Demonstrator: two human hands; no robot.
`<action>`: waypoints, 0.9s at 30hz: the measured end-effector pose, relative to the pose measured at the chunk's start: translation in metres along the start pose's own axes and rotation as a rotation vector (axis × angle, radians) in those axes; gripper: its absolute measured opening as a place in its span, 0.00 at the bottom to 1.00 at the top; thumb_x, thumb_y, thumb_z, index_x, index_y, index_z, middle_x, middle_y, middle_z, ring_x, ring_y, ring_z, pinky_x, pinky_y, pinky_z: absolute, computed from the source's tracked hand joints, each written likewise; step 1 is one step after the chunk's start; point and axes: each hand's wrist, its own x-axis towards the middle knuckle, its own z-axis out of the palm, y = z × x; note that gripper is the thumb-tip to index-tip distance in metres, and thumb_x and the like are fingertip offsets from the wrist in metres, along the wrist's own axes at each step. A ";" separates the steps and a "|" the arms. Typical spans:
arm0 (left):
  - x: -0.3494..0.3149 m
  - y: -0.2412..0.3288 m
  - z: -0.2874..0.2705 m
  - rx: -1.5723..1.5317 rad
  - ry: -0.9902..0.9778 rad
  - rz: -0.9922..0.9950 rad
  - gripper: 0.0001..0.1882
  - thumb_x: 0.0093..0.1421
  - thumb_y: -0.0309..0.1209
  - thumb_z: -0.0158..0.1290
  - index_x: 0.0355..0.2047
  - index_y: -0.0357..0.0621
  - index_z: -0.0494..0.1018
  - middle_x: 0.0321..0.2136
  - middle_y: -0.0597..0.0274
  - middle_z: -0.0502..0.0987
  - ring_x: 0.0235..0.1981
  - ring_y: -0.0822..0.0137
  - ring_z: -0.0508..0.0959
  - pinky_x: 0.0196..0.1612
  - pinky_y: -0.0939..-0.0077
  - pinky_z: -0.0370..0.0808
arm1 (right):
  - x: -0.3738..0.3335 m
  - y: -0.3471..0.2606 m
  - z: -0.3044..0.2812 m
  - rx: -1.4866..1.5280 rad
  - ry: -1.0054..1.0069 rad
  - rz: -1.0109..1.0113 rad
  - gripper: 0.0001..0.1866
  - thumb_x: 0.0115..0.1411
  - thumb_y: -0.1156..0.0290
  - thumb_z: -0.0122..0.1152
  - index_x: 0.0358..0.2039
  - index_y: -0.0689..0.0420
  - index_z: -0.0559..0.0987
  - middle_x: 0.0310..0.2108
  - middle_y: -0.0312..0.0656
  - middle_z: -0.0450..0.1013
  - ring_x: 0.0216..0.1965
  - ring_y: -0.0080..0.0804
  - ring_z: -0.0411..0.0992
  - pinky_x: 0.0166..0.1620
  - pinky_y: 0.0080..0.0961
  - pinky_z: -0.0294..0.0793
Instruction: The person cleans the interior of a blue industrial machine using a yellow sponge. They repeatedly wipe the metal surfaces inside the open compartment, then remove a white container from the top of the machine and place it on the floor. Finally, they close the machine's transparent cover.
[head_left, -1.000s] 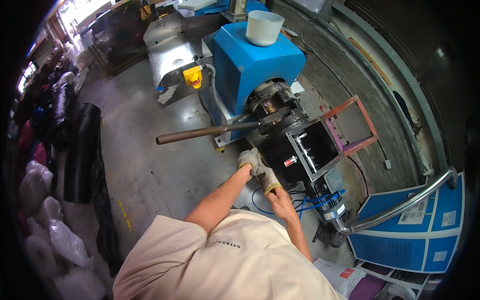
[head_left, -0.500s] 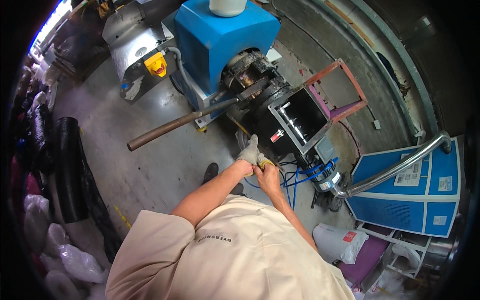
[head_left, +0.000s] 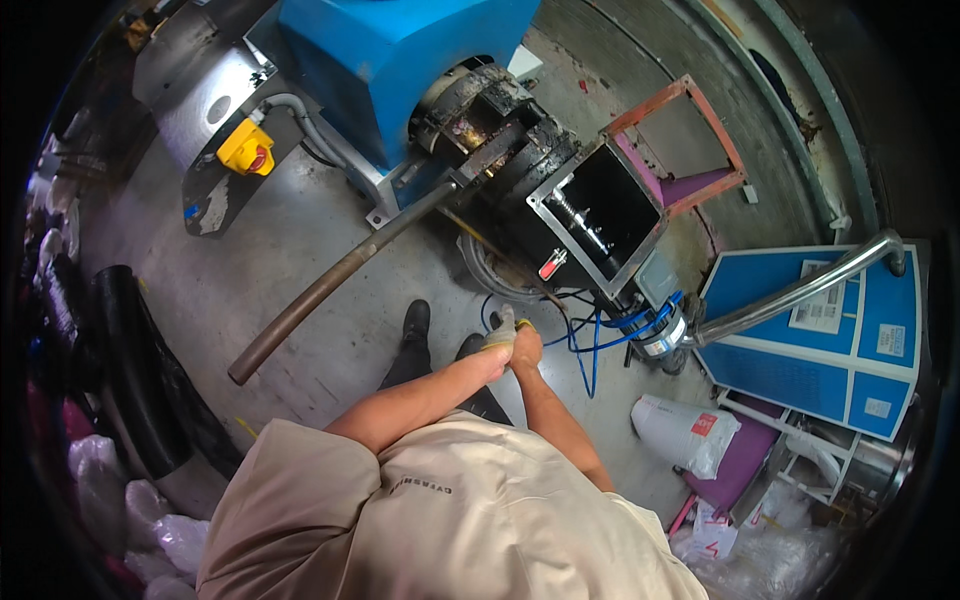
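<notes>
My left hand (head_left: 498, 332) wears a pale grey knit work glove with a yellowish cuff. It points away from me, in front of my body. How its fingers lie is too small to make out. Pressed against it is my right hand (head_left: 525, 345), bare at the back and wrist and closed on pale, yellow-edged glove fabric (head_left: 523, 324). Whether this is the left glove's edge or a second glove, I cannot tell. Just beyond the hands are a round metal ring (head_left: 485, 270) on the floor and loose blue hoses (head_left: 590, 350).
A blue machine (head_left: 400, 70) with a blackened head stands ahead, its long rusty bar (head_left: 320, 295) jutting left. Right of it is an open metal hopper (head_left: 597, 215). A blue-and-white cabinet (head_left: 770, 350) with a steel pipe (head_left: 800, 300) stands right. Black rolls (head_left: 140, 370) lie left.
My joined hands have drawn back toward my body, away from the machine. The view has shifted, and more of my legs and shoes shows.
</notes>
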 end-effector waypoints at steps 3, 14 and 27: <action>0.010 -0.013 0.000 0.218 0.002 0.082 0.49 0.69 0.71 0.30 0.64 0.38 0.70 0.60 0.46 0.75 0.60 0.57 0.76 0.58 0.65 0.72 | 0.004 -0.004 -0.003 -0.003 0.003 0.091 0.14 0.66 0.64 0.54 0.42 0.57 0.83 0.45 0.55 0.81 0.48 0.58 0.79 0.48 0.50 0.78; -0.010 -0.006 -0.044 0.357 -0.447 0.180 0.28 0.69 0.35 0.56 0.67 0.40 0.68 0.69 0.49 0.65 0.71 0.58 0.61 0.70 0.66 0.60 | 0.029 0.016 0.006 -0.053 -0.038 0.363 0.17 0.56 0.66 0.67 0.44 0.60 0.84 0.43 0.54 0.83 0.47 0.51 0.82 0.51 0.41 0.81; 0.175 0.012 -0.102 -0.617 -0.282 -0.116 0.31 0.63 0.22 0.60 0.65 0.32 0.62 0.58 0.47 0.75 0.52 0.46 0.81 0.56 0.57 0.80 | 0.072 -0.002 0.055 1.263 -0.259 0.510 0.22 0.57 0.74 0.74 0.52 0.60 0.78 0.47 0.42 0.80 0.48 0.34 0.79 0.48 0.36 0.81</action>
